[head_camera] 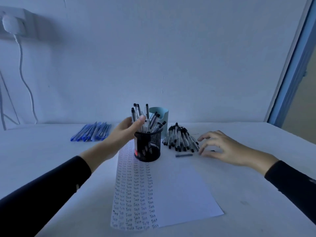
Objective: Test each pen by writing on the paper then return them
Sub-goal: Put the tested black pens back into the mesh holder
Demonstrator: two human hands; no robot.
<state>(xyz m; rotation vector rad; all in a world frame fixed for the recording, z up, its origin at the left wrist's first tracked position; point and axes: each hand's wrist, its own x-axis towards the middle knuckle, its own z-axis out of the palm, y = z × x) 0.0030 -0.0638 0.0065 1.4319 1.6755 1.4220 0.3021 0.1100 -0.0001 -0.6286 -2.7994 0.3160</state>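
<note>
Trouble, as I judge it from my remote seat, starts at the left hand (127, 129): its thumb lies in front of the clear pens (147, 122) and its fingers curl behind them. Motion blur hides which pen it pinches. They stand packed in the mesh cup (147, 147), so a pull on one could drag its neighbours out or tip the cup. The cup sits on the far end of the paper (179, 185), so a tilt could also shift the sheet. The pens stand near upright, dark ends up, fanning rightward toward the pale holder (160, 117). Right of it, the tested pile (181, 139) lies on the table, long axes running near to far. The right hand (220, 149), fingers spread and holding nothing, hovers just beside the pile and could set it rolling.
</note>
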